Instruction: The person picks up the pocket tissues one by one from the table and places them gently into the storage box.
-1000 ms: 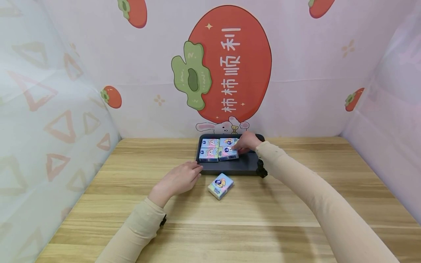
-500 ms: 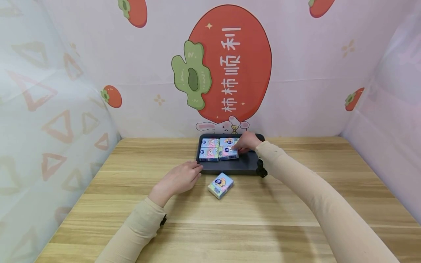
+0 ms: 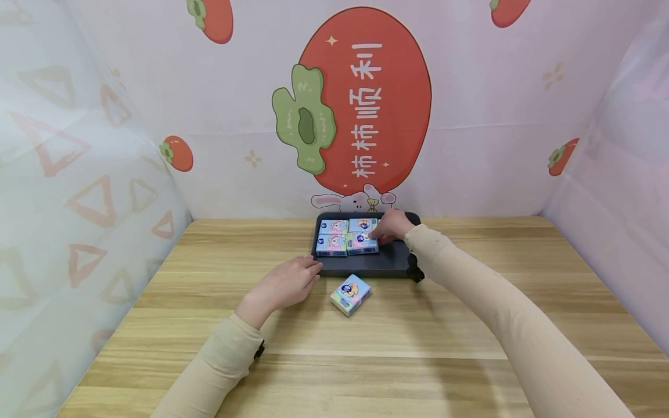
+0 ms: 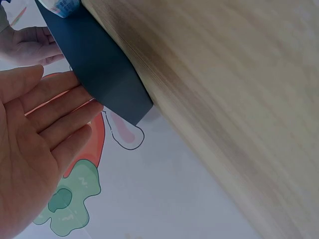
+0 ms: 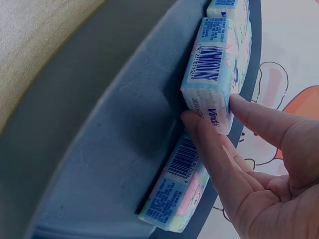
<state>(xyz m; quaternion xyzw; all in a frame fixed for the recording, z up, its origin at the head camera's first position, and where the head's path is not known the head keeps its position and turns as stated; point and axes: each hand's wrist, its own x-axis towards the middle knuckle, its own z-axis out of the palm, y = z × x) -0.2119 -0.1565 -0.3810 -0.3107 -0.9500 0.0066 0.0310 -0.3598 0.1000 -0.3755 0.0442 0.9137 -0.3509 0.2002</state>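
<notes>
A dark grey tray (image 3: 389, 260) stands at the table's back edge with several blue, cartoon-printed tissue packs in it. My right hand (image 3: 394, 224) reaches in from the right and pinches the end of the near pack (image 5: 206, 74), thumb on its printed face and forefinger against its end. Another tissue pack (image 5: 174, 189) lies below that hand in the right wrist view, hidden behind it in the head view. My left hand (image 3: 284, 284) is at the tray's near left corner, its straight fingertips (image 4: 94, 107) on the outer wall.
One loose tissue pack (image 3: 351, 295) lies askew on the wooden table (image 3: 366, 371), just in front of the tray. Behind the tray rises a printed cloth backdrop (image 3: 470, 151). Further cloth walls (image 3: 94, 203) stand at both sides.
The pack in my right hand has settled very slightly straighter beside its neighbour. Both hands, the tray and the loose pack keep their places.
</notes>
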